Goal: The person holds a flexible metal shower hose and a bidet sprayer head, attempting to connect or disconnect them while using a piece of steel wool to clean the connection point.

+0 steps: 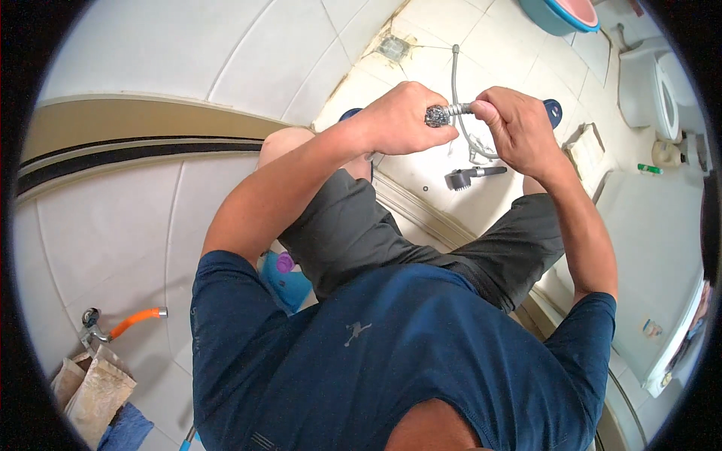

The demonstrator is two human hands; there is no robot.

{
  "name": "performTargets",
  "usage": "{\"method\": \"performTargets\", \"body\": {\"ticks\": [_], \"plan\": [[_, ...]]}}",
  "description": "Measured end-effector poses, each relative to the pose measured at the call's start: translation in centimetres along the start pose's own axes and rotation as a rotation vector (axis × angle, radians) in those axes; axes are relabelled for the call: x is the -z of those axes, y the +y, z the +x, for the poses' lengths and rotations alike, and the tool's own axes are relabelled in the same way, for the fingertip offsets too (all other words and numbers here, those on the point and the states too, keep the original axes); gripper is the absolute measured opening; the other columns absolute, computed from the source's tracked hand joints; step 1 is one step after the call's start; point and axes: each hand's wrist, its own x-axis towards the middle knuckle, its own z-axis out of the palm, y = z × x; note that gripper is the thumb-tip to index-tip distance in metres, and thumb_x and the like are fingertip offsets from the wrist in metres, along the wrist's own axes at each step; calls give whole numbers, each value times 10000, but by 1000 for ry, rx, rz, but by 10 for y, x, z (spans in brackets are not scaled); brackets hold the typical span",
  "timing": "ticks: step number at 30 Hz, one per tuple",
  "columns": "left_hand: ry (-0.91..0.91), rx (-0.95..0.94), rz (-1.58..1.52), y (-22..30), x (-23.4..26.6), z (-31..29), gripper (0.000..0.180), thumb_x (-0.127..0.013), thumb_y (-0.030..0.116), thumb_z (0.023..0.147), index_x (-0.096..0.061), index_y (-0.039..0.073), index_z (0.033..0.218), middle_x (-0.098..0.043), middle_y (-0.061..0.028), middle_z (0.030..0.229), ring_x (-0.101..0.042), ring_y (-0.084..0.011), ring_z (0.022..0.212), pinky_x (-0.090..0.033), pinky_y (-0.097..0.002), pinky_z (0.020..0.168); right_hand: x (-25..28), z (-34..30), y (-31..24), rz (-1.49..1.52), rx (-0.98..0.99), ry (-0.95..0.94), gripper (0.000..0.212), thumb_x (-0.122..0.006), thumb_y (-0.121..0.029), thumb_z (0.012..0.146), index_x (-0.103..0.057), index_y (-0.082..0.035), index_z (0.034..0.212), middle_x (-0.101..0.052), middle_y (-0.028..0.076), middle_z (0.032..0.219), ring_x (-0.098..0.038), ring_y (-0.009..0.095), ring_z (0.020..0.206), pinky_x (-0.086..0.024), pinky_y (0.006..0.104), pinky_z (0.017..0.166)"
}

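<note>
My left hand [404, 119] is closed round a crinkled, dark silver wad that looks like steel wool [436, 116]. The wad presses against the end of a ribbed metal shower hose [460, 109], which my right hand [517, 128] grips with thumb and fingers. A grey length of hose [455, 75] runs over the floor behind my hands and loops down between them. Below my right hand, a black and grey shower head [474, 177] lies on the floor. To its left is a small dark ring [425, 189].
A floor drain [393, 48] lies beyond my left hand. At the far right are a blue basin [553, 19] and a white toilet [650, 86]. A raised door sill [421, 207] crosses beneath my knees. An orange-spouted tap [135, 322] juts from the left wall.
</note>
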Motion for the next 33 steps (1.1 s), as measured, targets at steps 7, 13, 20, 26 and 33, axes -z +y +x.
{"method": "performTargets", "body": {"ticks": [7,13,20,26,33], "plan": [[82,-110,124,-3,-6,-5,276,-749,249,817,-684,-15,764,-664,-191,684,-633,-327,601,-510,-411,623,20,10,-1,632,-568,-482,394,-614,-334,1069,-701,20,921,-534,4,668,-519,111,653,-434,331,589],[-27,-77,-84,-3,2,-2,285,-746,248,808,-683,-26,758,-656,-196,674,-631,-314,595,-512,-397,623,6,2,-8,157,116,66,252,-818,-108,856,-687,-36,1058,-616,107,841,-637,264,727,-539,351,661],[71,-217,115,-4,-8,-4,268,-732,240,820,-691,-16,755,-665,-218,684,-670,-365,643,-529,-412,634,6,2,-4,-135,216,-25,218,-717,-248,957,-633,-57,894,-590,108,755,-617,280,674,-478,386,566],[260,-429,482,-16,-8,-7,202,-768,240,858,-706,51,827,-665,-162,670,-678,-383,668,-535,-443,602,18,16,-5,817,-617,-657,479,-552,-424,1091,-605,-69,774,-416,-34,540,-386,93,452,-279,283,438],[212,-346,342,-21,-4,3,163,-708,144,828,-773,84,965,-697,-168,722,-686,-317,653,-547,-406,637,16,8,-21,529,-431,-282,267,-704,-282,1004,-720,-25,1073,-549,-8,749,-496,108,651,-404,271,572]]}}
